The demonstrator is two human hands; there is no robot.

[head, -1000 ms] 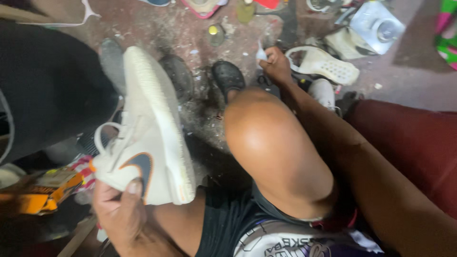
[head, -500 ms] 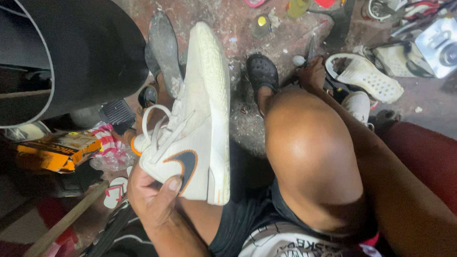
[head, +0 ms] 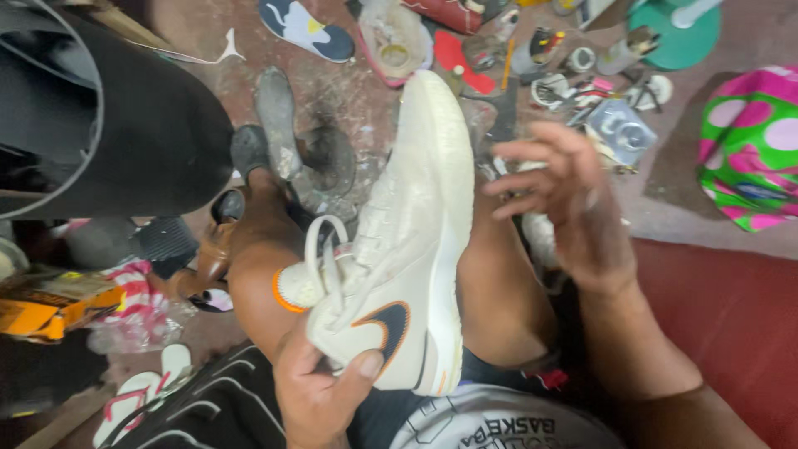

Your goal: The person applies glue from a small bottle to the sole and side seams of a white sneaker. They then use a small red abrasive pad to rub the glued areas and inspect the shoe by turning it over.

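A cream-white sneaker (head: 407,241) with a dark and orange side mark is held over my lap, toe pointing away, sole edge to the right. My left hand (head: 320,395) grips its heel, thumb on the side mark. My right hand (head: 565,204) hovers just right of the sneaker's midsole, fingers spread and curled, holding nothing. White laces (head: 324,249) loop out on the left side. My bare knees lie under the sneaker.
A black curved object (head: 108,141) fills the upper left. Loose soles (head: 303,29), glue pots and small tools (head: 573,71) litter the stained floor ahead. A pink and green spotted bag (head: 748,150) sits at right beside a red cushion (head: 731,324). Yellow packaging (head: 41,312) lies at left.
My right hand has come back from the floor items ahead and now hovers beside the sneaker. The sneaker has shifted toward the middle of the view as my head turned.
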